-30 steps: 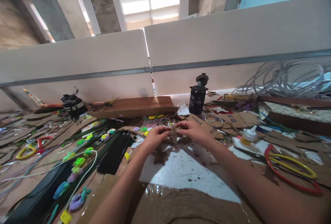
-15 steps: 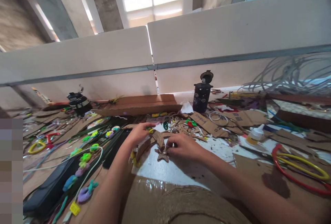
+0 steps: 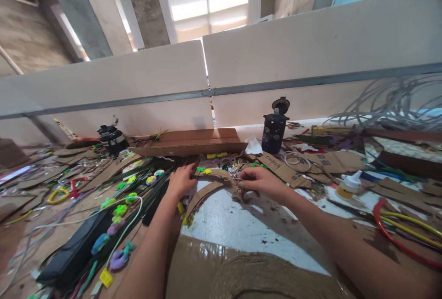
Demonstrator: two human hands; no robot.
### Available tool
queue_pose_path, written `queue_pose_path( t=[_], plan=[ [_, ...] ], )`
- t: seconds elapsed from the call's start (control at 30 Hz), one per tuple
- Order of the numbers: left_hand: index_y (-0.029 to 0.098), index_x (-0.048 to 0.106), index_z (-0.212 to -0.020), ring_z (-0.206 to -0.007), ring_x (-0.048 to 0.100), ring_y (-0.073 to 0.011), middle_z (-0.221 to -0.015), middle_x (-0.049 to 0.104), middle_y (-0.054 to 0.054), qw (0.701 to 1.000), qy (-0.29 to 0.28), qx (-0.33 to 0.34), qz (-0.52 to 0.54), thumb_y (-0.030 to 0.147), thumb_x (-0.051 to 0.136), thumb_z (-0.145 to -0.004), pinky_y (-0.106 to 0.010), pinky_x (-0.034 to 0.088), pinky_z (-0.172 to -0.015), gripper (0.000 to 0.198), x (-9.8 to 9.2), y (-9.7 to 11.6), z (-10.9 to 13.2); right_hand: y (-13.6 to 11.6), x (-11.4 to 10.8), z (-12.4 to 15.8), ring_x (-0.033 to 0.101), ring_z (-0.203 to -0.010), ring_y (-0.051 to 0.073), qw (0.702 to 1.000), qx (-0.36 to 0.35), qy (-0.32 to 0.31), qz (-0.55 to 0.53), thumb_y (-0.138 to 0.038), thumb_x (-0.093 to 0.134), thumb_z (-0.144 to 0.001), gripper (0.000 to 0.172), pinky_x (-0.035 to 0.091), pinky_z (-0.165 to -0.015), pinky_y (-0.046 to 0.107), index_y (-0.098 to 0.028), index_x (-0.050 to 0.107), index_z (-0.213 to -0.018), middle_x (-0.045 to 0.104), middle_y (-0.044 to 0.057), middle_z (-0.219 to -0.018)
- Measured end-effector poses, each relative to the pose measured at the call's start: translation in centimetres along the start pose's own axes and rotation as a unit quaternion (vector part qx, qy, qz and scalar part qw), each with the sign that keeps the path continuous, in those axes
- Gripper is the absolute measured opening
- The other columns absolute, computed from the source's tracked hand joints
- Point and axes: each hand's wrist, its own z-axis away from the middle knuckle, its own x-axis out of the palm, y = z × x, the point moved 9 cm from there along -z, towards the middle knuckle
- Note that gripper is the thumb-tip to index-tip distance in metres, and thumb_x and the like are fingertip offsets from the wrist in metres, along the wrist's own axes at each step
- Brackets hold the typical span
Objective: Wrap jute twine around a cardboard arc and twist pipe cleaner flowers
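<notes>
With the small brown cardboard star (image 3: 237,193) taken as the centre of the clock face, its upper right edge appears to be pinched between the thumb and fingertips of the right hand (image 3: 258,183), which is held at two o'clock. The star is held above the white surface (image 3: 224,225) or against it; which of the two cannot be told. At nine o'clock, a curved brown cardboard band (image 3: 205,192) is seen near the star. Farther out in the same direction, the left hand (image 3: 181,181) is held palm down with its fingers spread; whether the band is touched by it cannot be told. Small green and yellow fuzzy ornaments (image 3: 203,170) are set at ten o'clock, just beside the left hand's fingers.

At six o'clock, a brown cardboard sheet with curved rows of cord (image 3: 255,264) is laid flat. A dark upright bottle with a raised round lid (image 3: 274,134) is stood at one o'clock. At three o'clock, a white-capped squeeze bottle of amber liquid (image 3: 348,186) is placed, and scissors with red and yellow handles (image 3: 383,218) are laid between three and four. A long black case (image 3: 74,250) is seen between eight and nine.
</notes>
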Motion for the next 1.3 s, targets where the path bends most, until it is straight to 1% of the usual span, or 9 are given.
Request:
queue_pose_path(
  t=[0.23,0.33,0.47,0.6,0.67,0.77,0.97,1.13,1.3],
  plan=[
    [0.025,0.062,-0.134,-0.122,0.056,-0.0331,-0.127,0.066,-0.012,0.999,0.002,-0.017,-0.043,0.024,0.058,-0.078,-0.042,0.045,-0.094,0.056,-0.4,-0.2,0.1,1.0,-1.6,-0.1,0.060,-0.064,0.018,0.991,0.032,0.029,-0.129,-0.037,0.080,-0.069,0.021,0.046,-0.061,0.031,-0.020,0.071,-0.077,0.068,0.004,-0.072],
    [0.026,0.067,-0.126,-0.121,0.057,-0.0344,-0.125,0.068,-0.012,0.998,-0.012,-0.019,-0.050,0.036,0.061,-0.080,-0.043,0.044,-0.095,0.048,-0.4,-0.3,0.2,1.0,-2.5,-0.1,0.059,-0.065,0.018,0.991,0.033,0.056,-0.120,-0.037,0.079,-0.070,0.019,0.044,-0.061,0.031,-0.021,0.072,-0.077,0.069,0.003,-0.074],
    [0.024,0.069,-0.124,-0.119,0.061,-0.0360,-0.124,0.070,-0.015,0.998,-0.038,-0.027,-0.048,0.054,0.057,-0.084,-0.044,0.045,-0.094,0.051,-0.1,-0.7,0.2,0.5,-4.2,0.1,0.059,-0.071,0.019,0.992,0.017,0.109,-0.060,-0.033,0.073,-0.071,0.014,0.043,-0.066,0.031,-0.022,0.073,-0.081,0.070,0.002,-0.079],
    [0.024,0.069,-0.123,-0.117,0.063,-0.0341,-0.123,0.072,-0.013,0.998,-0.033,-0.042,-0.039,0.042,0.058,-0.086,-0.040,0.047,-0.090,0.043,-0.5,-0.8,0.3,-0.2,-5.3,0.3,0.061,-0.080,0.022,0.990,-0.008,0.142,-0.013,-0.033,0.070,-0.070,0.015,0.044,-0.075,0.034,-0.022,0.073,-0.080,0.071,0.003,-0.084],
    [0.024,0.068,-0.124,-0.115,0.063,-0.0329,-0.121,0.071,-0.013,0.998,-0.016,-0.046,-0.032,0.035,0.060,-0.084,-0.038,0.048,-0.088,0.042,-1.0,-0.8,0.4,-0.1,-5.4,0.2,0.061,-0.078,0.022,0.989,-0.006,0.147,-0.023,-0.035,0.068,-0.071,0.017,0.045,-0.074,0.035,-0.022,0.072,-0.082,0.071,0.003,-0.084],
    [0.021,0.067,-0.123,-0.109,0.065,-0.0310,-0.117,0.069,-0.013,0.999,0.022,-0.049,-0.009,0.034,0.061,-0.083,-0.036,0.048,-0.087,0.043,-2.1,-0.5,0.4,0.0,-5.6,0.2,0.061,-0.076,0.021,0.987,0.001,0.154,-0.054,-0.036,0.069,-0.071,0.021,0.046,-0.072,0.035,-0.021,0.071,-0.085,0.070,0.004,-0.085],
    [0.021,0.064,-0.120,-0.103,0.065,-0.0244,-0.115,0.063,-0.008,0.993,0.101,-0.031,0.053,0.035,0.062,-0.083,-0.031,0.050,-0.089,0.040,-4.2,0.7,0.4,-1.3,-6.5,0.4,0.064,-0.097,0.026,0.978,-0.039,0.177,-0.102,-0.034,0.074,-0.070,0.016,0.045,-0.089,0.040,-0.021,0.072,-0.077,0.073,0.008,-0.099],
    [0.023,0.060,-0.112,-0.105,0.063,-0.0255,-0.114,0.063,-0.007,0.981,0.165,-0.010,0.099,0.030,0.064,-0.082,-0.034,0.050,-0.092,0.032,-5.5,1.3,0.5,-1.7,-7.5,0.8,0.064,-0.094,0.027,0.964,-0.060,0.214,-0.148,-0.034,0.077,-0.068,0.016,0.044,-0.088,0.040,-0.021,0.075,-0.076,0.074,0.006,-0.090],
    [0.023,0.057,-0.106,-0.105,0.064,-0.0269,-0.108,0.066,-0.006,0.964,0.219,-0.002,0.148,0.025,0.063,-0.079,-0.036,0.050,-0.091,0.028,-6.1,0.5,0.5,-1.3,-8.3,0.9,0.064,-0.086,0.024,0.943,-0.072,0.248,-0.211,-0.034,0.081,-0.065,0.018,0.045,-0.086,0.038,-0.021,0.075,-0.076,0.073,0.004,-0.085]
  ],
)
